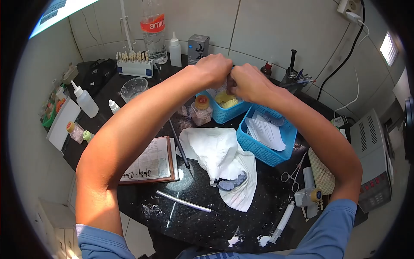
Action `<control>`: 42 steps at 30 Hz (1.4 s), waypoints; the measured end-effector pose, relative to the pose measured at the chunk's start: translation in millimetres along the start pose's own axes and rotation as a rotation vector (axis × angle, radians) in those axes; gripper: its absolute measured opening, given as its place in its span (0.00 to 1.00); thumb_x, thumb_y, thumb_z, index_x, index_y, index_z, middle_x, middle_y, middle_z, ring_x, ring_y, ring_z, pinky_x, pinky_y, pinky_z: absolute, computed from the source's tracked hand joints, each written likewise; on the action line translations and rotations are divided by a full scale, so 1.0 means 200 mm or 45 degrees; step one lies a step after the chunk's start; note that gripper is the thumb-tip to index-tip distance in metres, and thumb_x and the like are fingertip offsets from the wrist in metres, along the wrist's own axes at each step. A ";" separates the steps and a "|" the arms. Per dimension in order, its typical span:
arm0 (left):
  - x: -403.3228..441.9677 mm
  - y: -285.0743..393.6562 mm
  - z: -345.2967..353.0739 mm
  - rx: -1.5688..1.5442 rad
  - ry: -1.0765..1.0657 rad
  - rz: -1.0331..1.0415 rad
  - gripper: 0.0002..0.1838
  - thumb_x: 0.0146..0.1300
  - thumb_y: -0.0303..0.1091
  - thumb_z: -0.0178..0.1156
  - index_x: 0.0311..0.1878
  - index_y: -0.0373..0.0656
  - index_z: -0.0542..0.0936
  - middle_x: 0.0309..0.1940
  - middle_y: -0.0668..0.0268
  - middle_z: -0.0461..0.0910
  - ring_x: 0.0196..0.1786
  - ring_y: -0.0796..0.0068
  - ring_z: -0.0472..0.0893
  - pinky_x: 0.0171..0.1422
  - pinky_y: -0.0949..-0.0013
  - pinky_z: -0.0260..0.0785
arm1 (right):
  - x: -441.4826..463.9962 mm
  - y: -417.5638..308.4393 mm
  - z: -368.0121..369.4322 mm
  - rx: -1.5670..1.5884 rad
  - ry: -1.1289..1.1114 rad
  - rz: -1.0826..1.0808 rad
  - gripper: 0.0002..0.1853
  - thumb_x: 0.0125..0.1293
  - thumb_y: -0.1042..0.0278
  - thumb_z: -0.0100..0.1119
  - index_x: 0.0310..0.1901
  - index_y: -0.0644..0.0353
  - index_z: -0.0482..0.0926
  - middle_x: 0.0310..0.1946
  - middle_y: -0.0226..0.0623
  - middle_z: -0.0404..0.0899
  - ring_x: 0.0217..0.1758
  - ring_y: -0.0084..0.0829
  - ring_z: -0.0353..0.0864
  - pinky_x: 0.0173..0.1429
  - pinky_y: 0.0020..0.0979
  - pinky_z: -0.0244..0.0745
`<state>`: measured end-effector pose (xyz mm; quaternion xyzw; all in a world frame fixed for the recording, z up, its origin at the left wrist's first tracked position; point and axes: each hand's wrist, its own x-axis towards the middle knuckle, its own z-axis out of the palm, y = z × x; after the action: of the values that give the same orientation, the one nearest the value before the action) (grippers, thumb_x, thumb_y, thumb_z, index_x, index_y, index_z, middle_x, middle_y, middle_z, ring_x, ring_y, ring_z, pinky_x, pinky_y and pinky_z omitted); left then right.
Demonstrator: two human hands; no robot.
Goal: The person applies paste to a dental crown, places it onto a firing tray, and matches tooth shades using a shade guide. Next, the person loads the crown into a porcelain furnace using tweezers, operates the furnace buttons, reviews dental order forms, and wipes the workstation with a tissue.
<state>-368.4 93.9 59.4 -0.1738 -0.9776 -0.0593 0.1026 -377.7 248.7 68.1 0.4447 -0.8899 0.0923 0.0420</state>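
Observation:
My left hand (215, 70) and my right hand (251, 82) are raised close together over a blue plastic basket (224, 115). Both have their fingers curled closed, with the knuckles facing me. What they pinch, if anything, is hidden behind the fingers; a small dark bit shows between them. Below them in the basket lie a pale yellow piece (227, 100) and some clear plastic. A second blue basket (269, 157) with folded papers (266, 133) stands under my right wrist. A jar with an orange lid (201, 111) is beside the first basket.
A white cloth (207, 149) with grey dental pieces (232, 182) lies mid-table. Around it are a framed sheet (148, 162), a black-handled tool (181, 149), a metal tool (183, 201), scissor-like forceps (296, 172) and a syringe (282, 222). A tall bottle (154, 41) stands behind.

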 end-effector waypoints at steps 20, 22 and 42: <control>-0.09 -0.09 -0.16 -0.346 0.438 -0.050 0.07 0.54 0.23 0.61 0.35 0.29 0.81 0.26 0.52 0.84 0.31 0.67 0.87 0.40 0.68 0.78 | -0.11 0.10 -0.16 0.096 0.173 0.171 0.05 0.50 0.74 0.60 0.29 0.63 0.84 0.25 0.45 0.83 0.32 0.43 0.84 0.40 0.37 0.77; -0.10 -0.09 -0.17 -0.466 0.430 -0.145 0.06 0.51 0.23 0.63 0.32 0.32 0.84 0.29 0.49 0.84 0.37 0.56 0.85 0.45 0.61 0.77 | -0.12 0.13 -0.17 0.114 0.149 0.199 0.06 0.50 0.73 0.60 0.30 0.62 0.85 0.24 0.44 0.83 0.31 0.41 0.84 0.39 0.36 0.77; -0.04 -0.08 -0.18 -0.346 0.465 0.022 0.09 0.57 0.21 0.60 0.40 0.32 0.85 0.31 0.52 0.85 0.29 0.67 0.86 0.36 0.67 0.79 | -0.17 0.18 -0.22 0.154 0.135 0.274 0.05 0.62 0.74 0.60 0.35 0.67 0.82 0.21 0.33 0.80 0.24 0.21 0.77 0.33 0.25 0.73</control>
<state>-360.4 71.1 91.4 -0.1809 -0.9243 -0.2199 0.2542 -386.1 306.0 101.0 0.3429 -0.9218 0.1733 0.0517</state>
